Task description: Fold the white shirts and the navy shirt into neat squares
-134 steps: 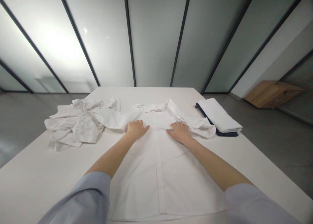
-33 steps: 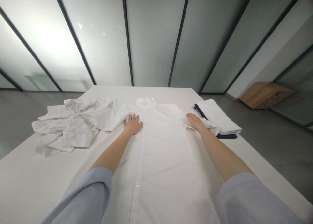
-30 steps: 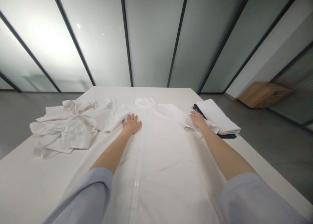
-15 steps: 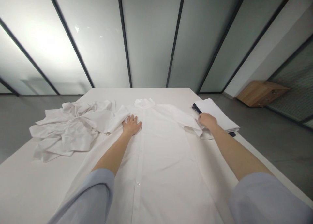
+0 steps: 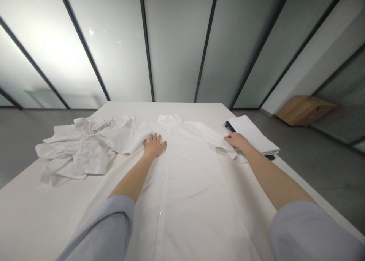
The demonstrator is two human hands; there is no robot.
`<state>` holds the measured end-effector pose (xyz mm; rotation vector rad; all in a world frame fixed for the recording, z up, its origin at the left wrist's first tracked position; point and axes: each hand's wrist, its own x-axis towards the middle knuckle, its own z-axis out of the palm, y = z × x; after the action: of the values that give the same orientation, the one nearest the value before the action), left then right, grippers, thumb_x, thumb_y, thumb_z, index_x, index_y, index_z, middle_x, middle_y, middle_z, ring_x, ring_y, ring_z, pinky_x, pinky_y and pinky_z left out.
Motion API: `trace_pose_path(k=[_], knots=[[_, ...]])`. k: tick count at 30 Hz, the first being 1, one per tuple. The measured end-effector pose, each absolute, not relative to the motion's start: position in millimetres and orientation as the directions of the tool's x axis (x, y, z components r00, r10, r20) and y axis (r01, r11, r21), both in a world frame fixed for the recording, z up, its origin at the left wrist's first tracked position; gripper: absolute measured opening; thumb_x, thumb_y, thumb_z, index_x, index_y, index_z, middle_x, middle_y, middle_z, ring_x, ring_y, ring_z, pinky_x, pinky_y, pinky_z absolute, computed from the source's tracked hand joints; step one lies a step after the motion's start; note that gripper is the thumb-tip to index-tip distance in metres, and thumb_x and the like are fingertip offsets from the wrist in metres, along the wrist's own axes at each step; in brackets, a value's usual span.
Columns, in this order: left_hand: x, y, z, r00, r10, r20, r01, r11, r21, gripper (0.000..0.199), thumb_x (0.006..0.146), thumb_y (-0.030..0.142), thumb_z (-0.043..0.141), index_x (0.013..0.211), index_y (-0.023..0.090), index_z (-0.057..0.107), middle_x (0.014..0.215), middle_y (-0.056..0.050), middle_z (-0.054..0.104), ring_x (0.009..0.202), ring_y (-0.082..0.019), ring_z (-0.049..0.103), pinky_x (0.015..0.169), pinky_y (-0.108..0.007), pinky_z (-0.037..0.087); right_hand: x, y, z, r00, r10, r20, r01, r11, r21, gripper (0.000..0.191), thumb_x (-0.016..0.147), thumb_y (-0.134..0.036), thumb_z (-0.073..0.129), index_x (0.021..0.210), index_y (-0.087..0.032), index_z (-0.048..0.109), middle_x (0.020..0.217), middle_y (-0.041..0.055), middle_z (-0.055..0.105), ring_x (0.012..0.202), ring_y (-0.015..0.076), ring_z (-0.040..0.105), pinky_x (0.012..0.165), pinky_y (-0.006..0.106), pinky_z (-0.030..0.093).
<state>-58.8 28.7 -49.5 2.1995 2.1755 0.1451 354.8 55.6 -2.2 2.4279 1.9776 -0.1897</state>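
Note:
A white button-front shirt [image 5: 194,177] lies spread out, its collar at the far end and the button strip running towards me. My left hand [image 5: 154,145] presses flat on the chest beside the button strip, fingers spread. At the right sleeve, my right hand [image 5: 237,140] pinches the fabric along the upper edge between thumb and fingers. The sleeve's cuff end hangs loosely below that hand, with its opening showing. Part of the sleeve is hidden behind my right hand.
A crumpled heap of white garments [image 5: 88,151] lies on the left of the white table [image 5: 25,211]. Folded white cloth [image 5: 252,133] with dark fabric under it sits by the right edge. Beyond stand frosted glass panels [image 5: 176,44] and a wooden cabinet [image 5: 303,111].
My right hand has shifted left along the sleeve, from near its cuff end to its upper edge. My left hand stays flat on the shirt.

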Motion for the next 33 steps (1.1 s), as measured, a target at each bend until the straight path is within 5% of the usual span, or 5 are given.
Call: trace_pose_path(k=[13, 19, 24, 28, 33], knots=[[-57.2, 27.1, -47.3, 0.005, 0.999, 0.038, 0.997, -0.008, 0.071, 0.064, 0.091, 0.053, 0.022, 0.144, 0.019, 0.034, 0.155, -0.012, 0.026, 0.142, -0.031, 0.022, 0.11, -0.056, 0.022, 372.5, 59.6, 74.1, 0.569, 0.689, 0.449, 0.789, -0.302, -0.536, 0.035, 0.089, -0.018, 0.029, 0.099, -0.015, 0.063, 0.1, 0.0166, 0.065, 0.098, 0.0271, 0.056, 0.08, 0.034, 0.039], [-58.1, 26.9, -49.2, 0.017, 0.995, 0.101, 0.994, -0.028, 0.107, 0.061, 0.091, 0.052, 0.027, 0.139, 0.017, 0.041, 0.151, -0.015, 0.033, 0.139, -0.032, 0.028, 0.109, -0.053, 0.022, 337.1, 64.0, 129.9, 0.519, 0.595, 0.614, 0.788, -0.054, -0.614, 0.031, 0.092, -0.02, 0.028, 0.087, -0.017, 0.059, 0.086, 0.0101, 0.062, 0.085, 0.0207, 0.055, 0.074, 0.029, 0.04], [-56.6, 22.2, -45.4, 0.033, 0.978, 0.208, 0.987, -0.065, 0.149, 0.055, 0.09, 0.047, 0.035, 0.135, 0.017, 0.046, 0.147, -0.015, 0.039, 0.137, -0.03, 0.031, 0.112, -0.047, 0.019, 256.4, 37.1, 128.9, 0.111, 0.738, 0.665, 0.701, 0.416, -0.579, 0.025, 0.092, -0.032, 0.043, 0.081, -0.019, 0.062, 0.08, 0.0025, 0.06, 0.086, 0.0181, 0.056, 0.08, 0.028, 0.043], [-53.1, 21.2, -39.4, 0.126, 0.963, 0.239, 0.909, -0.209, 0.36, 0.051, 0.093, 0.046, 0.026, 0.123, 0.018, 0.057, 0.132, -0.012, 0.056, 0.127, -0.025, 0.044, 0.109, -0.041, 0.027, 206.3, 4.5, 109.1, -0.334, 0.744, 0.578, 0.477, 0.663, -0.577, 0.031, 0.093, -0.045, 0.045, 0.094, -0.025, 0.068, 0.106, 0.0018, 0.064, 0.105, 0.017, 0.056, 0.096, 0.031, 0.039], [-44.2, 26.2, -35.1, 0.156, 0.987, 0.043, 0.611, -0.131, 0.781, 0.072, 0.094, 0.049, 0.003, 0.113, 0.012, 0.062, 0.106, -0.012, 0.069, 0.095, -0.021, 0.063, 0.087, -0.034, 0.047, 215.8, 7.9, 70.7, -0.277, 0.857, 0.435, 0.558, 0.512, -0.653, 0.033, 0.093, -0.035, 0.04, 0.098, -0.022, 0.069, 0.104, 0.0035, 0.069, 0.104, 0.0191, 0.059, 0.096, 0.034, 0.04]])
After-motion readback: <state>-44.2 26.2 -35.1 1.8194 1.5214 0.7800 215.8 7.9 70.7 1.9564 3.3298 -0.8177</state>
